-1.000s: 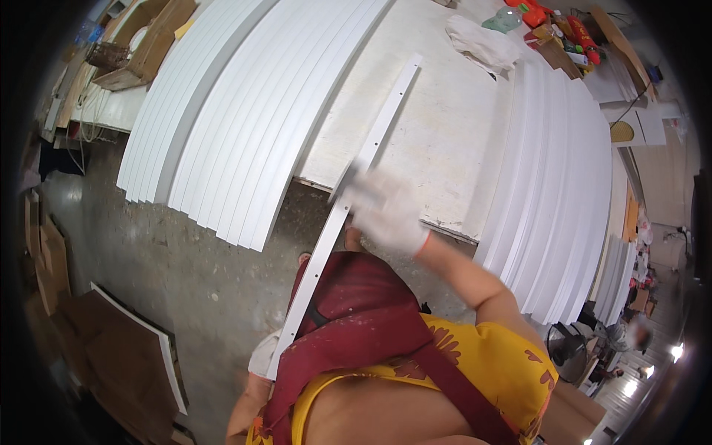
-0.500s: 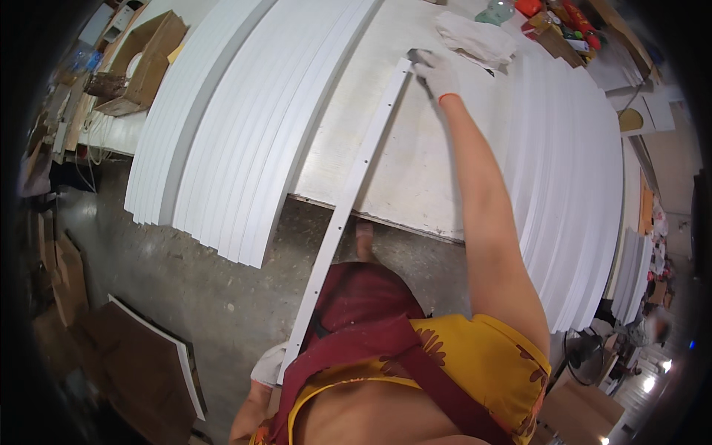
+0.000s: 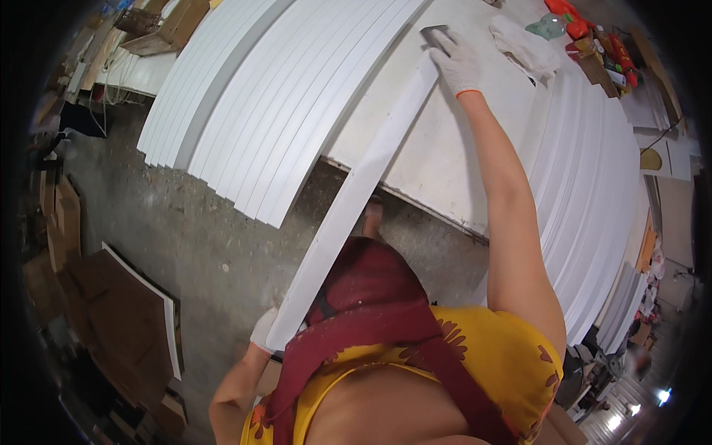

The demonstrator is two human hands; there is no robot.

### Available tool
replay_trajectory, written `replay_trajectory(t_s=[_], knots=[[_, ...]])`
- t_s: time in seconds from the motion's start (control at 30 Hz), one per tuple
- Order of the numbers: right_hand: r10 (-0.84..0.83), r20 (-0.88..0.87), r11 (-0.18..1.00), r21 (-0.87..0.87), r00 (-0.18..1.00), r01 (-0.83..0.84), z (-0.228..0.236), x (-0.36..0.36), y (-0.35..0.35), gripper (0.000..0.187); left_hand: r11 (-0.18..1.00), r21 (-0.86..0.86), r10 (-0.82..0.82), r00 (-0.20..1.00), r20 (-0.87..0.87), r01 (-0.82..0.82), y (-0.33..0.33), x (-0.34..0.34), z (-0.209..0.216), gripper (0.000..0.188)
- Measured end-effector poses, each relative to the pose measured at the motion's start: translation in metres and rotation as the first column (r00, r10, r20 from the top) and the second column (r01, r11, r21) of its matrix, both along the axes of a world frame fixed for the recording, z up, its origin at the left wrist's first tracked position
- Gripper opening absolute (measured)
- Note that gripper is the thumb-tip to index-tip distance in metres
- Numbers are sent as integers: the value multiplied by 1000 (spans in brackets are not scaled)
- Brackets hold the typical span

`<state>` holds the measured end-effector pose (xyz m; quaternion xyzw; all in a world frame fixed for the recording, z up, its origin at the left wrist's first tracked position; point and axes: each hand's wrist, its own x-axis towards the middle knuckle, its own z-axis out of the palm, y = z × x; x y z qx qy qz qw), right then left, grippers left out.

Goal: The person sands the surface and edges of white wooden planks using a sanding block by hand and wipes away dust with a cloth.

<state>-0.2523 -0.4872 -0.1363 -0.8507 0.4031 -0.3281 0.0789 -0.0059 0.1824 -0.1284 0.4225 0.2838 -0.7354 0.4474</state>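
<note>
A long white strip (image 3: 363,182) slants from my lap up over the white table, its broad plain face turned up. My left hand (image 3: 264,328), in a white glove, grips its near end low beside my apron; some of its fingers are hidden behind the strip. At the far end, my gloved right hand (image 3: 458,65) holds a small dark grey flat block (image 3: 434,35), its exact kind unclear. The hand is right at the strip's tip, with the arm stretched out.
Long white strips (image 3: 274,96) lie overlapped on the left of the table (image 3: 437,167), ends past its edge; another stack (image 3: 586,200) lies right. A white cloth (image 3: 523,46), a green bottle (image 3: 547,27) and a cluttered box (image 3: 593,63) are at the back. A brown panel (image 3: 119,326) is lower left.
The strip has been turned: its narrow side with small holes showed before, now its wide plain face does. My right hand remains at the far end with the block. The view has shifted slightly.
</note>
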Motion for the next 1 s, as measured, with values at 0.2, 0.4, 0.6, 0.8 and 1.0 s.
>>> replay_trajectory(t_s=[0.2,0.4,0.6,0.8,1.0], knots=[[143,-145,983,-92,979,-157,35,38,184,37,990,-94,98,994,-52,-102,-2,7,-20,41],[735,94,663,108,672,-741,54,72,423,26,965,-261,0,992,125,33,8,4,-48,40],[494,-207,869,88,844,-487,71,52,320,29,990,-74,118,991,-59,-122,-16,6,-21,32],[504,-207,863,88,838,-497,85,76,359,37,928,-373,-30,995,-97,-8,-33,5,-7,38],[836,-22,540,210,548,-815,111,108,488,33,881,-457,121,992,-20,-117,-41,-1,0,32]])
